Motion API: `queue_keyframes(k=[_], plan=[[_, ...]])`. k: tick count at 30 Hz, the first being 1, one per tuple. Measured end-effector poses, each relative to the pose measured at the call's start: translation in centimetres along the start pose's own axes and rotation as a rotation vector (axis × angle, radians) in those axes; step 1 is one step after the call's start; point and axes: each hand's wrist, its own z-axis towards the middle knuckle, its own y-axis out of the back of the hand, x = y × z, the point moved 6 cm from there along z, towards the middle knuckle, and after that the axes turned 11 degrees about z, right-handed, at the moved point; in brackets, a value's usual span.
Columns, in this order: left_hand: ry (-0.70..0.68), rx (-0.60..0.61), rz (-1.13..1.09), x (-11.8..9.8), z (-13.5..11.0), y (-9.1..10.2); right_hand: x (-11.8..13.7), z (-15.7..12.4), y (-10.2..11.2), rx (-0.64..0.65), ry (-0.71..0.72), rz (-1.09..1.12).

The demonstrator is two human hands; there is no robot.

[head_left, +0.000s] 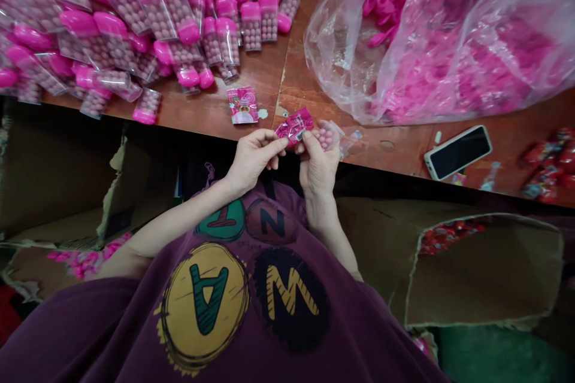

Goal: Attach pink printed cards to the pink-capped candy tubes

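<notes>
Between my hands is a small shiny pink sachet (pixel 295 125). The fingers and thumb of my left hand (pixel 255 160) pinch its left end. My right hand (pixel 320 169) grips its right end with the thumb, and also holds a clear container of pink balls (pixel 326 136) against its fingers. The container's open end points up and right; whether it has a cap is hidden by the hand. Just beyond my left hand, a flat printed pink sachet (pixel 242 105) lies on the wooden table (pixel 296 75).
Many pink-capped containers of balls (pixel 179 18) are heaped at the back left. A clear plastic bag (pixel 431 72) of pink pieces fills the back right. A phone (pixel 458 152) and red-wrapped items (pixel 550 161) lie rightward. Cardboard boxes (pixel 485 287) stand below the table edge.
</notes>
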Motion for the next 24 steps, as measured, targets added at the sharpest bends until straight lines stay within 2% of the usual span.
queue_keyframes(k=[6, 10, 12, 15, 17, 20, 22, 24], plan=[[-0.046, -0.040, 0.033, -0.8, 0.6, 0.3, 0.0, -0.8, -0.5, 0.025, -0.062, -0.001], [-0.140, -0.033, 0.115, -1.0, 1.0, 0.9, -0.2, -1.0, -0.3, 0.035, -0.099, -0.014], [-0.281, -0.075, 0.266, -1.6, 1.0, 1.6, 0.2, -0.8, 0.1, 0.037, -0.100, -0.040], [-0.600, -0.186, 0.646, -3.2, 0.3, 2.4, 1.4, -0.6, 0.4, 0.062, -0.103, -0.059], [-0.752, -0.235, 0.880, -3.7, 0.0, 2.4, 2.1, -0.6, 0.1, 0.116, -0.126, -0.051], [-0.831, -0.244, 1.066, -3.5, 0.0, 2.3, 1.8, -0.9, -0.8, 0.189, -0.223, -0.018], [-0.810, -0.225, 1.111, -3.0, 0.2, 2.4, 1.1, -0.9, -1.1, 0.191, -0.277, 0.006], [-0.785, -0.200, 1.169, -2.5, 0.4, 2.4, 0.7, -0.9, -0.9, 0.154, -0.256, 0.013]])
